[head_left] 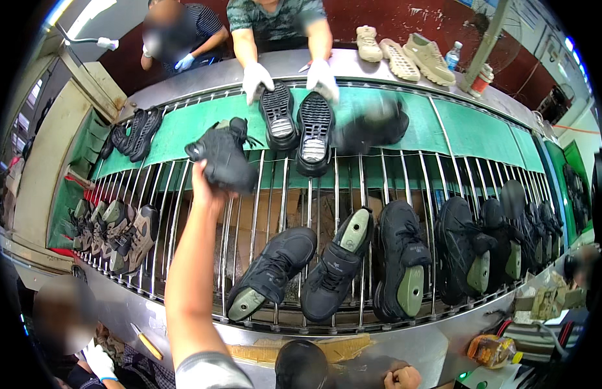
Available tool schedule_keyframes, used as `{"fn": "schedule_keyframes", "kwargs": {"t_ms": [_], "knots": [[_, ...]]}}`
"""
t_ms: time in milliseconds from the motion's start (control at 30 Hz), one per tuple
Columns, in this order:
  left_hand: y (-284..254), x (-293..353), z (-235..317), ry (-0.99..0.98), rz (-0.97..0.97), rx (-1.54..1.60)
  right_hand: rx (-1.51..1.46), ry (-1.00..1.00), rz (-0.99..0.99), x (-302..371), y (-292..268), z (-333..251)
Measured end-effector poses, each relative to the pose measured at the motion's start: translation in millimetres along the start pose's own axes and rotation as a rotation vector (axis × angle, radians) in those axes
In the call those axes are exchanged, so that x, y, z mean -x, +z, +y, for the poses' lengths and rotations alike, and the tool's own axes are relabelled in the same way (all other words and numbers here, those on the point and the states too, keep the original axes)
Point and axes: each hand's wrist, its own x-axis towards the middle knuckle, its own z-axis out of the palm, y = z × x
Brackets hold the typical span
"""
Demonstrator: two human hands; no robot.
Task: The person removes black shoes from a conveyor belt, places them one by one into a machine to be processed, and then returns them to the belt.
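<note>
My left hand (209, 184) reaches out over the conveyor, closed around a black shoe (226, 159) held above the rods. At the lower edge my right hand (403, 377) has its fingers curled; whatever they may hold is hidden. Between my arms, the rounded end of another black shoe (301, 364) stands at the near metal ledge. Along the near side of the rods lie black shoes with green lasts in them, among them a tilted one (275, 269) and an upright-pointing one (340, 266).
Across the conveyor (466, 133) a co-worker's gloved hands (257, 81) hold black shoes soles up (314, 133). A blurred black shoe (372, 126) lies beside them. Brown shoes (142, 236) sit at left, beige shoes (427, 58) on the far ledge. A knife (147, 342) rests near left.
</note>
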Motion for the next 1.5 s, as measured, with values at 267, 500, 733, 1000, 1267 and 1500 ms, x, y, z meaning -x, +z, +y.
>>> {"fn": "schedule_keyframes", "kwargs": {"t_ms": [267, 500, 733, 1000, 1267, 1500], "knots": [[-11, 354, -21, 0.029, -0.569, 0.55, -0.006, -0.07, 0.113, 25, 9, 18], [-25, 661, -113, -0.343, -0.815, 0.881, -1.345, 0.782, -0.334, 60, 2, 18], [-31, 807, -132, -0.861, -0.769, 0.588, -2.562, 0.524, -0.542, 179, -79, -106], [-12, 775, -188, -0.309, -0.737, 0.543, -2.647, -0.449, -0.393, 279, -149, -4], [141, 754, -258, -0.094, -1.002, -0.022, -2.755, -0.026, -0.659, 381, -167, 7], [193, 734, -324, -0.151, -1.064, -0.25, -2.459, 0.039, 0.366, 390, -267, 63]]}}
